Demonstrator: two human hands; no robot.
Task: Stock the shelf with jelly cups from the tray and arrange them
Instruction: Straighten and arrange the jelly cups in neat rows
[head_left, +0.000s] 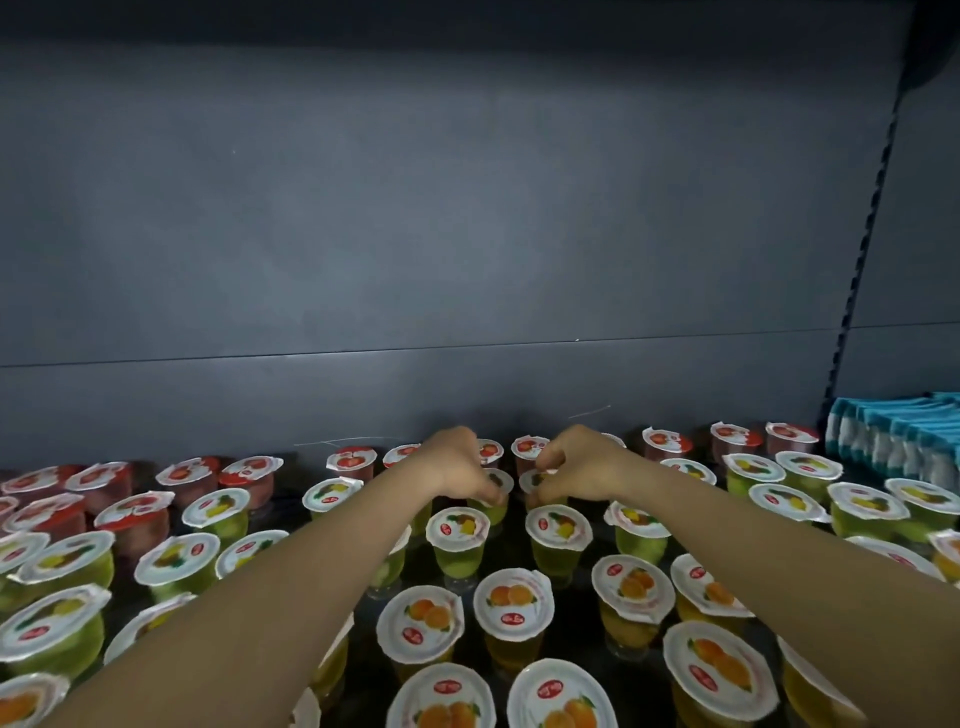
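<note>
Deep on the dark shelf (467, 291), left hand (457, 462) and right hand (576, 460) each pinch a half-hidden green jelly cup (496, 488), fingertips obscured; blue packets (893, 436) cut off at right

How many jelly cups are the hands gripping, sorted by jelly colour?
Green: 2, the left green cup in the left hand and the right green cup in the right hand
Red: 0
Orange: 0
Total: 2
</note>
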